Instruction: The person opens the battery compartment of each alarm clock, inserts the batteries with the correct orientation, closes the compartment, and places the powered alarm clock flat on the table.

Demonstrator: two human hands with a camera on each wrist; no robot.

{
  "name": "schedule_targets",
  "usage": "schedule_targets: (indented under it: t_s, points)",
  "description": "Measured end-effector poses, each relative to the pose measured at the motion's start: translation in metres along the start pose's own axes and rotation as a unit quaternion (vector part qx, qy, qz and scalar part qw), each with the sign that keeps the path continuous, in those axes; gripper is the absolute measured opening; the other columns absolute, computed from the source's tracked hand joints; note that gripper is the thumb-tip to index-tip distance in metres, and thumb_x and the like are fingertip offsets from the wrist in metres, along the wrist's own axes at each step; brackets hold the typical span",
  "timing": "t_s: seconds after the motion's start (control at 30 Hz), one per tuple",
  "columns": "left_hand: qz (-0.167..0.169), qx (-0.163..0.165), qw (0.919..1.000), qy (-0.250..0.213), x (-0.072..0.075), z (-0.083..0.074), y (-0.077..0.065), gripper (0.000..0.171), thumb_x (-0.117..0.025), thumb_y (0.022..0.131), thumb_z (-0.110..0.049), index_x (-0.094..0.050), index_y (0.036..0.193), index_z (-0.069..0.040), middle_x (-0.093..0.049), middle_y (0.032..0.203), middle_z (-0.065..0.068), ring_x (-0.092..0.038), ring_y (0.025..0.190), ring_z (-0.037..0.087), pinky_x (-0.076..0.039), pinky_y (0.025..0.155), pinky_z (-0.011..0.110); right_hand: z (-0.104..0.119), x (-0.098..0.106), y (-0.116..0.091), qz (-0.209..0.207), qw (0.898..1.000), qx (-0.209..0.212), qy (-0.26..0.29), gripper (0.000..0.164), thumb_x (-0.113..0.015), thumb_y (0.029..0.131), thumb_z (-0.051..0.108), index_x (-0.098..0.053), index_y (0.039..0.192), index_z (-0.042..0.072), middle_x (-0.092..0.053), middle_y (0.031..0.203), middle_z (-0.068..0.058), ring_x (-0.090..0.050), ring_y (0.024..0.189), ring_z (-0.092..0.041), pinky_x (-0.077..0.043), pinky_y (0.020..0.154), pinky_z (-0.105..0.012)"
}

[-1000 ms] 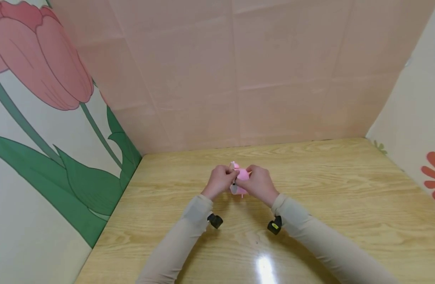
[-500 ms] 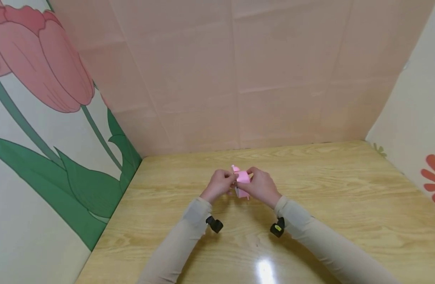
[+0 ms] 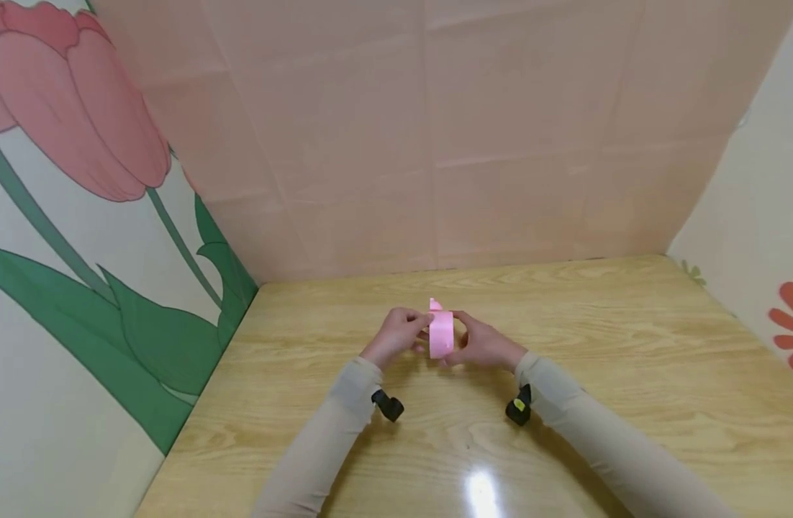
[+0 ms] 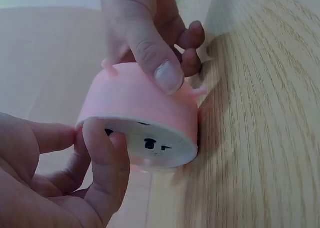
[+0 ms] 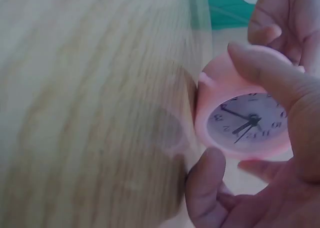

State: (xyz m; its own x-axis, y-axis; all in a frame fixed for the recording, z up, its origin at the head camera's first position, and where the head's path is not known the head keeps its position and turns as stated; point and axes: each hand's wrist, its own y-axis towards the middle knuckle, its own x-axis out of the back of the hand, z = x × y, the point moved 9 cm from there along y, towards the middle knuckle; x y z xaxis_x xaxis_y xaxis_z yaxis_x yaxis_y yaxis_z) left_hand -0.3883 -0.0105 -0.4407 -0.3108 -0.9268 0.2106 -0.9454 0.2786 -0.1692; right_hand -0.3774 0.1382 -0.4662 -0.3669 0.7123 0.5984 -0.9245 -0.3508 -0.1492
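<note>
A small round pink alarm clock (image 3: 441, 334) is between the two hands, close over the wooden table, its pink side toward the head camera. My right hand (image 3: 490, 344) grips it from the right, with the thumb (image 4: 167, 77) pressed on the pink casing. In the right wrist view the white dial (image 5: 235, 115) shows numbers and dark hands. On the left, my left hand (image 3: 396, 337) holds the clock at its rear rim, curled fingers (image 4: 102, 143) touching the white back (image 4: 182, 150). Black knobs (image 4: 150, 143) show on that back; the fingers partly hide one.
The wood-grain table (image 3: 597, 345) spreads around both arms. A pinkish sheet (image 3: 345, 144) hangs behind it, with a tulip-printed wall (image 3: 79, 115) at the left and a pale wall (image 3: 753, 216) at the right. Black wrist cameras (image 3: 388, 406) sit below both hands.
The clock has turned, so its back, earlier partly visible, now faces left. My right hand has shifted right and spread from near the left fingertips to around the clock's right side.
</note>
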Motion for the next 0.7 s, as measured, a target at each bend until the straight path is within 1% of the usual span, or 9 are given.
schedule_targets:
  t_s: [0.13, 0.2, 0.3, 0.4, 0.47, 0.57, 0.7]
  points:
    - [0.015, -0.001, 0.9997, -0.017, 0.002, 0.004, 0.004, 0.029, -0.059, 0.102, -0.025, -0.070, 0.106, 0.002, -0.068, 0.106, 0.011, -0.068, 0.091, 0.023, -0.061, 0.070, 0.033, -0.003, -0.002, 0.006, 0.014, 0.999, 0.021, 0.041, 0.099, -0.089, 0.075, 0.029, -0.028, 0.152, 0.013, -0.057, 0.090, -0.013, -0.052, 0.078, -0.022, -0.047, 0.063, -0.031]
    - [0.023, 0.000, 0.9995, -0.022, 0.005, 0.006, 0.006, 0.030, -0.058, 0.103, -0.025, -0.069, 0.109, 0.002, -0.068, 0.107, 0.012, -0.068, 0.093, 0.024, -0.061, 0.070, 0.033, -0.001, -0.001, 0.008, 0.013, 0.999, 0.026, 0.043, 0.096, -0.089, 0.075, 0.031, -0.031, 0.149, 0.013, -0.058, 0.092, -0.014, -0.053, 0.077, -0.022, -0.048, 0.062, -0.031]
    - [0.032, 0.007, 0.9992, -0.023, 0.008, 0.012, 0.009, 0.032, -0.056, 0.104, -0.027, -0.069, 0.112, 0.002, -0.068, 0.110, 0.012, -0.067, 0.096, 0.025, -0.061, 0.074, 0.034, 0.002, 0.001, 0.007, 0.006, 0.999, 0.033, 0.037, 0.094, -0.089, 0.074, 0.033, -0.034, 0.147, 0.010, -0.060, 0.102, -0.017, -0.056, 0.082, -0.024, -0.050, 0.064, -0.032]
    - [0.033, 0.013, 0.9993, -0.015, 0.010, 0.016, 0.011, 0.033, -0.055, 0.104, -0.029, -0.069, 0.114, 0.000, -0.068, 0.112, 0.011, -0.067, 0.100, 0.028, -0.061, 0.076, 0.035, 0.007, 0.007, 0.006, -0.017, 0.999, 0.045, 0.013, 0.091, -0.089, 0.073, 0.031, -0.037, 0.144, 0.007, -0.061, 0.108, -0.017, -0.059, 0.087, -0.025, -0.053, 0.070, -0.033]
    - [0.026, 0.015, 0.9995, -0.008, 0.012, 0.018, 0.012, 0.032, -0.055, 0.104, -0.029, -0.068, 0.114, -0.001, -0.068, 0.111, 0.011, -0.066, 0.099, 0.030, -0.061, 0.073, 0.034, 0.011, 0.011, 0.006, -0.032, 0.998, 0.059, -0.003, 0.090, -0.089, 0.073, 0.029, -0.038, 0.143, 0.004, -0.061, 0.112, -0.018, -0.060, 0.092, -0.025, -0.054, 0.074, -0.035]
    - [0.016, 0.020, 0.9997, 0.001, 0.013, 0.021, 0.011, 0.031, -0.053, 0.105, -0.028, -0.068, 0.112, -0.001, -0.068, 0.106, 0.010, -0.066, 0.090, 0.028, -0.060, 0.067, 0.031, 0.015, 0.015, 0.005, -0.055, 0.996, 0.069, -0.029, 0.089, -0.090, 0.072, 0.027, -0.041, 0.141, 0.002, -0.060, 0.118, -0.017, -0.060, 0.099, -0.027, -0.055, 0.082, -0.040]
    - [0.001, 0.026, 0.9996, 0.006, 0.012, 0.025, 0.008, 0.032, -0.052, 0.105, -0.032, -0.063, 0.114, -0.003, -0.067, 0.097, 0.011, -0.065, 0.078, 0.024, -0.058, 0.059, 0.028, 0.015, 0.016, 0.006, -0.074, 0.992, 0.068, -0.075, 0.092, -0.093, 0.068, 0.032, -0.045, 0.140, 0.003, -0.057, 0.121, -0.017, -0.057, 0.105, -0.028, -0.054, 0.088, -0.045]
